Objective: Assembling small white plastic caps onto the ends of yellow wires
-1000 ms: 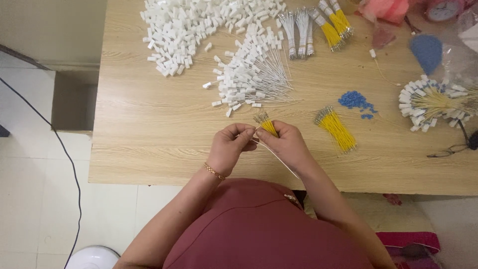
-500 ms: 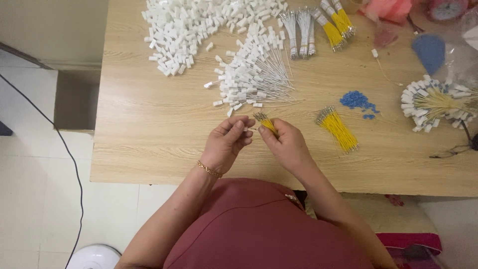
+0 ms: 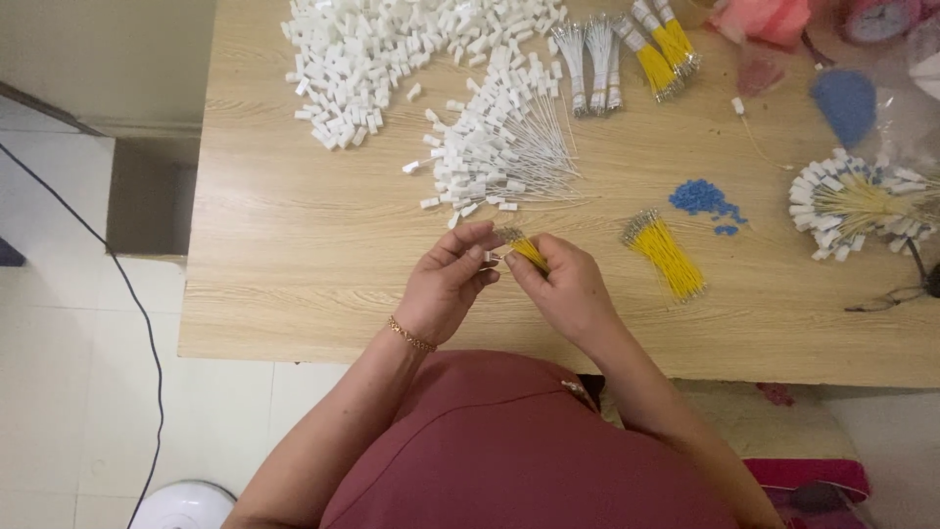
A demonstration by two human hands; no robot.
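One small bundle of yellow wires is held above the near part of the wooden surface, just in front of the person's chest. Its long axis runs on a diagonal, from the metal-tipped ends at the upper left, near the left fingertips, down and to the right into the right hand. The right hand is closed around the lower part of the bundle, so the greater part of the bundle lies on the right hand's side. The left hand is curled, its thumb and forefinger pinched together at a tiny white piece, touching or all but touching the tipped ends; whether the piece is already seated on a wire cannot be told. The two hands meet at the bundle's upper end, the left hand being the nearer to the tips.

Just beyond the hands a heap of white wires fitted with white connectors is spread, and farther off a larger heap of loose white connector housings is seen. To the right of the hands a second bundle of yellow wires lies on a like diagonal, near a scatter of small blue pieces. At the right edge a fan of yellow wires with white connectors is laid out.
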